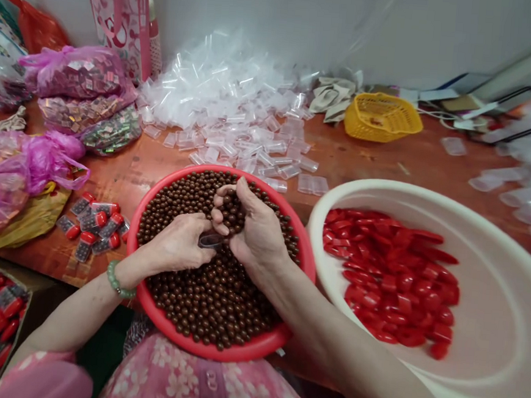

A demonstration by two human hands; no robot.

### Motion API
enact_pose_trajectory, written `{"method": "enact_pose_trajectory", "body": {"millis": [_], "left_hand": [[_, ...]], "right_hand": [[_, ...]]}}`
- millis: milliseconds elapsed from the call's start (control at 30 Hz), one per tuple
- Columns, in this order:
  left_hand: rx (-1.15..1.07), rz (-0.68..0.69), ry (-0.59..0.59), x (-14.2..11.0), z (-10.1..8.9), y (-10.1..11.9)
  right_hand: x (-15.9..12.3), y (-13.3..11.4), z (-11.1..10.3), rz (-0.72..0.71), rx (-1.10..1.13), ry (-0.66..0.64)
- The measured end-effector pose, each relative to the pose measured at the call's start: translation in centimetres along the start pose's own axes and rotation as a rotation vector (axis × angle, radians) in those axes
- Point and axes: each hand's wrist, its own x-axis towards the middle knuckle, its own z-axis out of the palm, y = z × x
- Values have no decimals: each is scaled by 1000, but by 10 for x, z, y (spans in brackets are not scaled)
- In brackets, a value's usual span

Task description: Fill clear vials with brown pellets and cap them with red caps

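A red basin [305,251] full of small brown balls [205,314] stands at the table's front edge, before my body. Over it, my left hand [182,241] grips a small clear plastic case [211,240], its mouth turned toward the other hand. My right hand [262,235] is cupped and closed around a heap of brown balls [231,213], held close beside the case's mouth. Whether balls are inside the case I cannot tell. To the right, a large cream tub [492,290] holds many red plastic caps [397,283].
Behind the basin lies a big pile of clear cases [236,98]. A yellow basket [382,119] stands at the back right. Filled, red-capped cases [100,226] lie left of the basin, more in a cardboard box [40,291]. Pink bags [80,74] sit at the back left.
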Motion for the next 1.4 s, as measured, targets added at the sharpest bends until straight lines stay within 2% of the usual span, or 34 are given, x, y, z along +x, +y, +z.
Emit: {"method": "enact_pose_trajectory", "body": {"millis": [167,433,667,833,933,1033,1100,1300,1400], "left_hand": [[-5,-71,-33,6,5,1],[13,-193,-17,9,10,6],[47,-129,-18,7,9,6],[85,-99,4,4,6,4],[80,-69,52,0,3,3],[4,-2,130,-4,-1,4],[-55,21,156,-5,-4,5],[-304,-61,-9,-5,-1,3],[-389,-62,-10,-6,0,2]], "right_hand": [[-1,3,-1,-54,-86,51],[-8,6,-2,-188,-156,21],[-9,7,-11,-235,-197,15],[-14,6,-27,-233,-345,-103],[-19,0,-39,-264,-591,-189],[-26,-10,-48,-308,-883,-211],[-31,-15,-50,-359,-984,-237],[-31,-25,-49,-543,-1136,-525],[-22,-32,-48,-532,-1174,-619]]}}
